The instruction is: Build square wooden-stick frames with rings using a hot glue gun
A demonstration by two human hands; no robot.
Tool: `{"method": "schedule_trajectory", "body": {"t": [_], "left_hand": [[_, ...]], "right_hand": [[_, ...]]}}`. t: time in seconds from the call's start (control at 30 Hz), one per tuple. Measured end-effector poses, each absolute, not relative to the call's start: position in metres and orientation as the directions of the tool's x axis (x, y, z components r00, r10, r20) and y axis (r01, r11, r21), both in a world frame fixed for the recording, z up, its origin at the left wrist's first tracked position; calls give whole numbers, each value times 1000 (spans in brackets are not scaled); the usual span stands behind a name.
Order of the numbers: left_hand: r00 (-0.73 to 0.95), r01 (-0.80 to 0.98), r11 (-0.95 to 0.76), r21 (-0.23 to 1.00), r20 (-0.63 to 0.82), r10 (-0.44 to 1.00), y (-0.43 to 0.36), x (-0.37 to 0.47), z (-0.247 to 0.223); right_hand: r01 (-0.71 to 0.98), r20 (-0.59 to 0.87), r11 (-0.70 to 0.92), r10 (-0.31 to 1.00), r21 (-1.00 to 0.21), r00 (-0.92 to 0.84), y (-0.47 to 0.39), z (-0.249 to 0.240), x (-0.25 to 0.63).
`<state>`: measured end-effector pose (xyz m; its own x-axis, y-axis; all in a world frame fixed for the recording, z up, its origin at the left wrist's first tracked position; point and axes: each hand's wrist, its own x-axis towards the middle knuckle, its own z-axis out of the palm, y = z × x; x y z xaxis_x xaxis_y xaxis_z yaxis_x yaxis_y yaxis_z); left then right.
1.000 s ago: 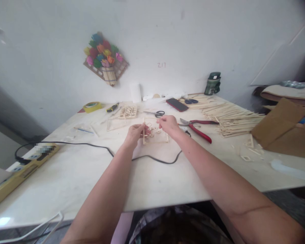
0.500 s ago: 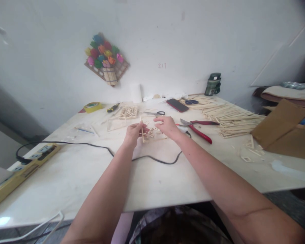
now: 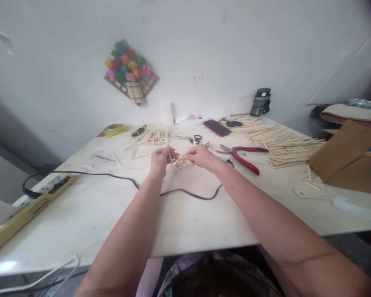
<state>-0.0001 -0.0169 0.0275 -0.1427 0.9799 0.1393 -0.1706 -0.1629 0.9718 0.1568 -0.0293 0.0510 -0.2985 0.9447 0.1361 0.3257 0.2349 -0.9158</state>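
Observation:
Over the middle of the table, my left hand [image 3: 160, 161] grips the left side of a small frame of pale wooden sticks [image 3: 170, 157]. Thumb and fingers close around that stick. My right hand [image 3: 202, 157] is at the frame's right part, its fingertips pinched together above the inside. Whatever is in that pinch is too small to make out. Small pale wooden pieces [image 3: 177, 163] lie within the frame, partly hidden by my fingers. Just right of my right hand lies a white glue gun [image 3: 221, 155], partly covered.
Red-handled pruning shears [image 3: 245, 163], black scissors [image 3: 196, 139] and a phone [image 3: 217, 128] lie beyond. Many wooden sticks [image 3: 287, 148] and a cardboard box [image 3: 343, 159] are at right. A black cord [image 3: 188, 193] crosses in front, near a power strip [image 3: 37, 206]. Behind sits a latticed wooden piece [image 3: 157, 136].
My right hand has lowered, and its spread fingers have come together in a pinch over the frame. My left hand keeps its hold, with the frame shifted slightly left.

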Motion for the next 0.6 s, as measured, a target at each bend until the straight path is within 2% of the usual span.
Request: {"method": "schedule_trajectory", "body": {"t": [0.1,0.23,0.37,0.43,0.5,0.6], "left_hand": [[-177,-176,-180,968,148,973,-16,-2,27],[-240,-167,-210,963,167,956,-15,-4,26],[-298,-147,-219,964,168,940,-14,-7,27],[-327,-152,-215,965,156,932,-13,-9,27],[-370,-155,-212,965,142,918,-10,-12,26],[-439,-167,-228,959,135,888,-6,-18,23]], "right_hand": [[261,128,280,869,-924,-479,-32,54,161],[219,34,304,651,-927,-759,-40,63,165],[143,8,250,521,-958,-854,-45,68,171],[79,58,226,541,-971,-839,-44,70,177],[27,132,230,647,-973,-751,-43,73,185],[-32,256,271,857,-962,-447,-38,77,199]]}}
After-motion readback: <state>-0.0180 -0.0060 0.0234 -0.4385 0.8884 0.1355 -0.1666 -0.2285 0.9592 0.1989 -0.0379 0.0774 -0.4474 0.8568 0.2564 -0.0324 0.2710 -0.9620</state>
